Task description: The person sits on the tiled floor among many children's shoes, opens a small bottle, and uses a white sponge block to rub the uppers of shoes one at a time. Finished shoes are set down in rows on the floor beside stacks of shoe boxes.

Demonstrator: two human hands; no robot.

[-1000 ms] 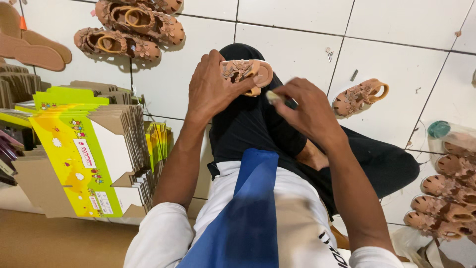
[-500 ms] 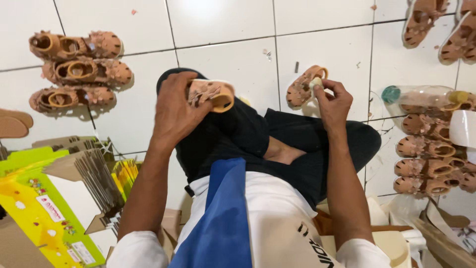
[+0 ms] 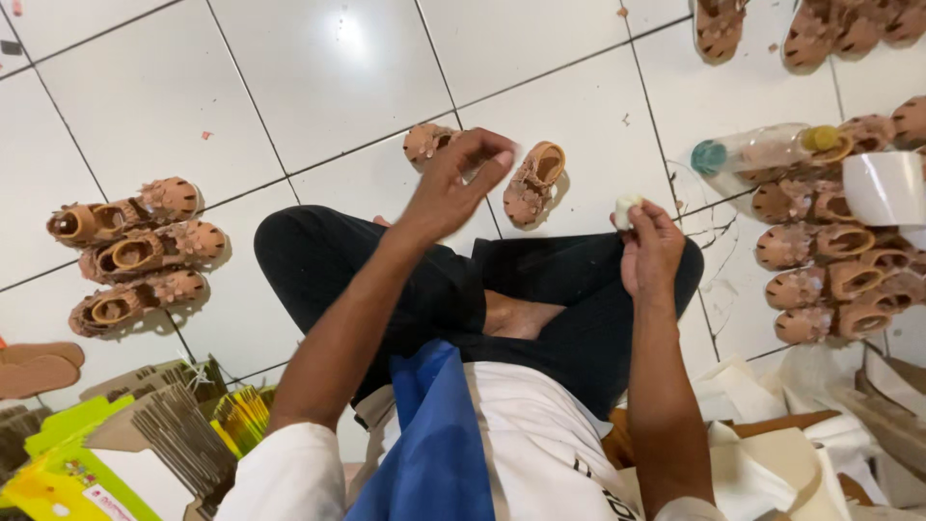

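Two tan sandals lie on the tile at upper centre: one (image 3: 427, 143) partly hidden behind your loosely curled, empty left hand (image 3: 453, 183), the other (image 3: 533, 183) just right of it, heel up-right, while your right hand (image 3: 651, 246) pinches a pale lump (image 3: 627, 207).

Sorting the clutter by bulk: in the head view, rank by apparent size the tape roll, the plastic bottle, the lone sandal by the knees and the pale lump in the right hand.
1. Plastic bottle, longest.
2. Tape roll and lone sandal: too alike to rank.
3. Pale lump at the right hand fingertips, plainly smallest.
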